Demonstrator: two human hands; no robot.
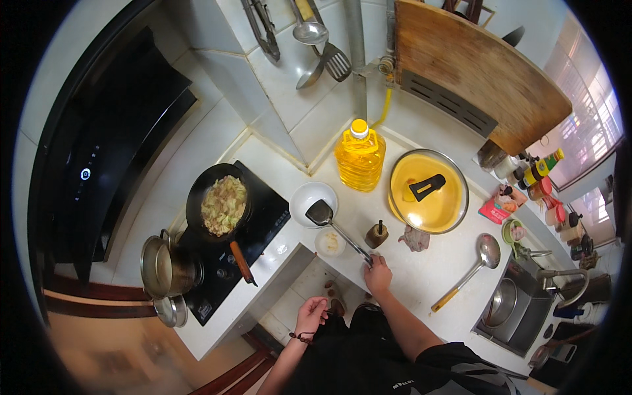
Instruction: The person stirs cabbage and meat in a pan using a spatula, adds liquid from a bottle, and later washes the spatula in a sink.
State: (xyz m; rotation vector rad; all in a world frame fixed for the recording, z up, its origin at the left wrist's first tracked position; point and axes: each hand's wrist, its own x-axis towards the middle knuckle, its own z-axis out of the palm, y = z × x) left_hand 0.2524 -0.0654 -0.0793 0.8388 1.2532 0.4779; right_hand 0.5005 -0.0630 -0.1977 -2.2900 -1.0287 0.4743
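My right hand [378,274] grips the handle end of a metal spatula [322,213], whose dark blade lies over a white bowl [301,197]. Below that bowl is a small white dish [326,248] with pale bits in it. Near the counter's front edge, my left hand [312,313] hovers with curled fingers, a beaded bracelet at the wrist; whether it holds anything is unclear. On the black cooktop [266,197], a dark frying pan [197,190] with a wooden handle holds chopped cabbage-like food [223,205]. A small brown jar [376,235] stands right of the spatula.
A steel pot [168,269] sits on the cooktop's near left. Behind the bowl stands an oil jug [360,163], beside a yellow basin under a glass lid [428,191]. A crumpled cloth [415,239], a large ladle [489,251] and a sink [516,301] are to the right.
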